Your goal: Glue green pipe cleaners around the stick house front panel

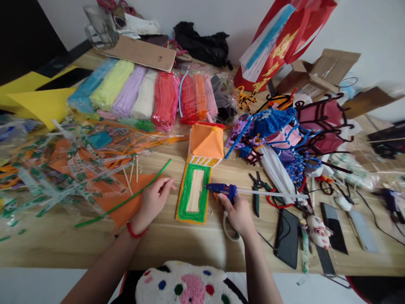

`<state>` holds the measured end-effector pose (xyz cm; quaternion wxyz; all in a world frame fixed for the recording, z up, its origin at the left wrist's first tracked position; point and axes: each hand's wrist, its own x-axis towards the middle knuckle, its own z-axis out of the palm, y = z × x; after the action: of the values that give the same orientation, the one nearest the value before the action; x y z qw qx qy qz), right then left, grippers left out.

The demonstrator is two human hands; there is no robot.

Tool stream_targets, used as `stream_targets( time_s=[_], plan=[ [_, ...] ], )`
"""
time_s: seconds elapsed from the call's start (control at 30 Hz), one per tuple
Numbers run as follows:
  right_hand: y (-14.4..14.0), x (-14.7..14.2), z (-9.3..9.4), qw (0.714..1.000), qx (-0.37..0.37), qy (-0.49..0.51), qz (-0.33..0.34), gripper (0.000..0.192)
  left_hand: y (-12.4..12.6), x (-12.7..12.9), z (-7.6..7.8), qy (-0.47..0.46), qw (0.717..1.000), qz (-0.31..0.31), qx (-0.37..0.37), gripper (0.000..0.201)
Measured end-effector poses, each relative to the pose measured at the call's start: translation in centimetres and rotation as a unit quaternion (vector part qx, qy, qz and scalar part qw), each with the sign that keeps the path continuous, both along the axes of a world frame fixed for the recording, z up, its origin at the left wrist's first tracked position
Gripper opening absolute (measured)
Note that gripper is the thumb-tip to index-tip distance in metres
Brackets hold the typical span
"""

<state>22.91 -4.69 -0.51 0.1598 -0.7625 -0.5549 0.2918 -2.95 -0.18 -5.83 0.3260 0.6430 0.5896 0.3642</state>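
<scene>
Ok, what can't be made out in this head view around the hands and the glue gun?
- Blue glue gun: the right hand covers its grip and trigger.
- Glue at the nozzle: too small to tell.
- Left hand fingertips: whether they pinch the green pipe cleaner is unclear.
- White cable loop: partly hidden behind the right wrist.

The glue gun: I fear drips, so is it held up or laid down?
Held up: the right hand grips the glue gun, nozzle toward the green-edged panel.
</scene>
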Motion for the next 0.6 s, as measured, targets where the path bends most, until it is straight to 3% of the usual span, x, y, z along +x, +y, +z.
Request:
stream_targets(
  time_s=[0.27,0.6],
  plan=[
    [0.2,0.0,-0.7,1.000,0.010,-0.009,0.008,0.046,0.3,-0.1,-0.7,0.010,0.998,0.014,0.068,0.020],
    [0.8,0.0,-1.3,0.998,0.049,-0.047,0.005,0.046,0.1,-0.3,-0.7,0.016,0.999,0.018,0.046,0.022]
  ],
)
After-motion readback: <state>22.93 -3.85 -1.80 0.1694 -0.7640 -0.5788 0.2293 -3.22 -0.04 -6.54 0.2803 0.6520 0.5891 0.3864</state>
